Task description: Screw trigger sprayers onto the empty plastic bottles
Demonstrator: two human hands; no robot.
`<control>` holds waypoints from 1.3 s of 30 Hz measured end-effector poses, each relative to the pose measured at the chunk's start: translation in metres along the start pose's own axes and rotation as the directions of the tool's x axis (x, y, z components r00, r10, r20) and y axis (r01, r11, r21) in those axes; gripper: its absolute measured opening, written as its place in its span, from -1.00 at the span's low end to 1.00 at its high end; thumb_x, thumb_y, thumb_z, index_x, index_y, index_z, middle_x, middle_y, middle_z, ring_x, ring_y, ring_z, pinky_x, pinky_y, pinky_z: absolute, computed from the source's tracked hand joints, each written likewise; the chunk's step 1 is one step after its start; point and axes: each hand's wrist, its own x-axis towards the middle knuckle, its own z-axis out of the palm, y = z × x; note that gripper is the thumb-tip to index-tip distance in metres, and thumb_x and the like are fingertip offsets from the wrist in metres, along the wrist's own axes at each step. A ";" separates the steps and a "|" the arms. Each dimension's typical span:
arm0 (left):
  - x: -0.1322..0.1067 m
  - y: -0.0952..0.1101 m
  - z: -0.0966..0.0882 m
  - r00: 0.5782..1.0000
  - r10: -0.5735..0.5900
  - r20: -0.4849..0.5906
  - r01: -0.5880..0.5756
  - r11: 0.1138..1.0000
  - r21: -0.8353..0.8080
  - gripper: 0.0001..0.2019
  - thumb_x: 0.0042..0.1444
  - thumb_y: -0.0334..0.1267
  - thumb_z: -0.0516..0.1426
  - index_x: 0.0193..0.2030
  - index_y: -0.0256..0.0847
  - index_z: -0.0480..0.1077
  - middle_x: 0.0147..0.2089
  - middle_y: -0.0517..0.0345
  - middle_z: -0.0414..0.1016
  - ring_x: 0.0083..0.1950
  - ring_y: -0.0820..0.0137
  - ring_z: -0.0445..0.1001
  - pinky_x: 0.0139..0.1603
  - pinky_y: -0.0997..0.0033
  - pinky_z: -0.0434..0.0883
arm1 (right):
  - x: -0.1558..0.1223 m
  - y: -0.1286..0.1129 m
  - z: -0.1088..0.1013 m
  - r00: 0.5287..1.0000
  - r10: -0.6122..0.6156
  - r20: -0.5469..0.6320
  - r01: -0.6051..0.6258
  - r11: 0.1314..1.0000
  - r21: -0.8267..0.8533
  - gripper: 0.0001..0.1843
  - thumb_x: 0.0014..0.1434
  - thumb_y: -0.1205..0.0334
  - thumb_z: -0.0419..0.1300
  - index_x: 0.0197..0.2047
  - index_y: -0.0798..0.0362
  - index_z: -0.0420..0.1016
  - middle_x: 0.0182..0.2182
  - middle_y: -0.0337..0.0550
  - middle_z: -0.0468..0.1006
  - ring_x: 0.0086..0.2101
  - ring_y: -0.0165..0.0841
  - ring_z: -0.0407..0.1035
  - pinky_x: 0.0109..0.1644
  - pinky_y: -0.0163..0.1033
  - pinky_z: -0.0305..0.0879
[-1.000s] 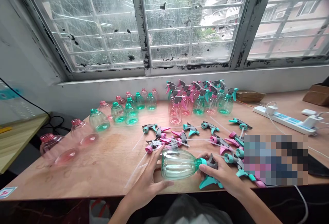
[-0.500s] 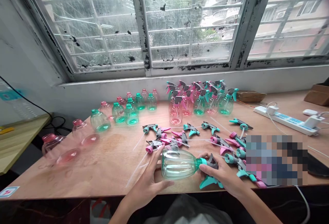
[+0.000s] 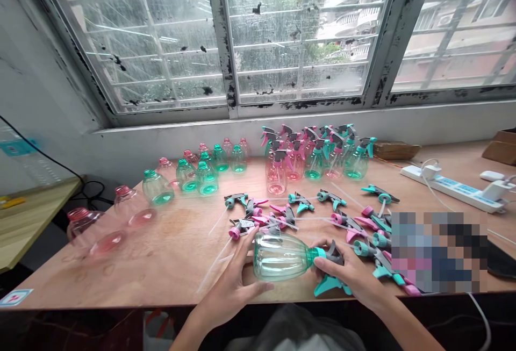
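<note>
— What did the hands have?

— One green bottle (image 3: pixel 282 257), lying on its side at the near edge of the table (image 3: pixel 161 254). The left hand (image 3: pixel 231 289) cupped its base, fingers spread over the top and thumb underneath. The right hand (image 3: pixel 350 276) was curled round the grey-and-teal trigger head (image 3: pixel 332 267) at the neck.

— Anything in it?

— It looked empty, see-through plastic. I couldn't tell if a tube ran inside.

— Other containers?

— Capless bottles (image 3: pixel 197 176), pink and green, stood at the left and back, also looking empty. Two pink ones (image 3: pixel 129 208) were nearest the left edge. The bottles with sprayers (image 3: pixel 318 157) were bunched upright under the window.

— And between?

— Loose trigger heads (image 3: pixel 298 203) with thin tubes were scattered mid-table, just beyond the hands. A power strip (image 3: pixel 451 190) lay far right.
</note>
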 end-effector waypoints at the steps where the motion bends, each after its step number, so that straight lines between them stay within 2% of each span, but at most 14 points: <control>1: 0.000 0.000 0.000 1.000 0.001 -0.001 -0.001 1.000 -0.001 -0.04 0.16 -0.23 0.33 0.57 0.15 -0.11 0.63 0.14 -0.07 0.58 -0.05 0.01 0.52 -0.02 0.17 | 0.000 0.000 0.000 1.000 0.002 0.003 -0.002 1.000 0.002 -0.60 0.16 -0.01 0.48 -0.12 0.07 0.52 -0.49 -0.22 0.69 -0.45 -0.29 0.55 -0.35 -0.25 0.49; 9: -0.001 -0.001 0.000 1.000 -0.008 -0.001 0.008 1.000 0.011 -0.04 0.16 -0.20 0.35 0.57 0.16 -0.10 0.64 0.19 -0.09 0.61 0.02 -0.06 0.56 0.03 0.08 | 0.000 0.001 0.000 1.000 0.002 -0.007 -0.002 1.000 -0.002 -0.61 0.14 -0.01 0.48 -0.14 0.07 0.54 -0.49 -0.22 0.68 -0.45 -0.27 0.55 -0.36 -0.24 0.50; 18: 0.000 -0.002 0.001 1.000 -0.007 0.008 0.007 1.000 0.005 -0.06 0.18 -0.21 0.33 0.57 0.19 -0.11 0.63 0.19 -0.08 0.60 -0.01 -0.04 0.54 0.01 0.14 | -0.001 0.001 -0.001 1.000 -0.002 -0.012 0.002 1.000 -0.012 -0.61 0.15 -0.03 0.47 -0.13 0.05 0.52 -0.49 -0.23 0.69 -0.44 -0.27 0.56 -0.36 -0.26 0.50; 23: 0.001 -0.015 0.005 0.999 0.011 -0.049 -0.015 0.997 -0.070 0.08 0.20 -0.24 0.31 0.59 0.17 -0.40 0.64 0.02 -0.16 0.59 -0.03 0.02 0.52 -0.05 0.18 | -0.001 -0.001 0.000 1.000 0.001 -0.010 -0.001 1.000 -0.014 -0.60 0.14 -0.03 0.47 -0.13 0.06 0.52 -0.50 -0.23 0.68 -0.44 -0.26 0.57 -0.35 -0.24 0.50; 28: 0.002 -0.017 0.004 0.994 0.095 -0.051 -0.093 0.995 0.043 -0.17 0.29 -0.25 0.23 0.57 0.09 -0.09 0.65 0.08 -0.15 0.64 0.00 -0.24 0.60 -0.08 -0.09 | -0.003 -0.007 0.003 1.000 -0.006 -0.027 0.005 0.999 -0.041 -0.62 0.13 -0.02 0.48 -0.17 0.06 0.54 -0.49 -0.23 0.66 -0.45 -0.27 0.54 -0.34 -0.23 0.44; 31: 0.001 -0.010 0.003 0.997 0.072 0.012 -0.071 0.997 -0.043 -0.09 0.29 -0.24 0.24 0.59 0.14 -0.24 0.66 0.10 -0.16 0.64 0.03 -0.18 0.59 -0.05 -0.03 | -0.004 -0.008 0.003 1.000 -0.003 -0.025 0.002 0.999 -0.032 -0.63 0.13 -0.01 0.48 -0.17 0.06 0.54 -0.47 -0.22 0.66 -0.44 -0.27 0.54 -0.32 -0.23 0.43; 35: 0.000 -0.007 0.004 0.999 0.035 0.031 -0.032 0.993 -0.112 0.11 0.18 -0.18 0.36 0.60 0.12 -0.37 0.67 0.08 -0.23 0.65 0.02 -0.26 0.60 -0.05 -0.11 | -0.003 -0.007 0.002 1.000 0.006 -0.002 -0.006 0.998 -0.054 -0.62 0.12 -0.01 0.48 -0.16 0.06 0.54 -0.50 -0.25 0.63 -0.44 -0.25 0.53 -0.30 -0.19 0.45; 39: 0.000 -0.009 0.003 1.000 -0.010 0.026 0.013 0.993 -0.114 -0.01 0.25 -0.06 0.29 0.61 0.03 -0.28 0.67 0.09 -0.30 0.65 0.03 -0.29 0.61 -0.05 -0.20 | -0.002 -0.008 0.002 1.000 0.003 0.007 -0.002 0.998 -0.069 -0.63 0.11 0.00 0.48 -0.16 0.06 0.55 -0.49 -0.27 0.62 -0.44 -0.26 0.53 -0.29 -0.20 0.45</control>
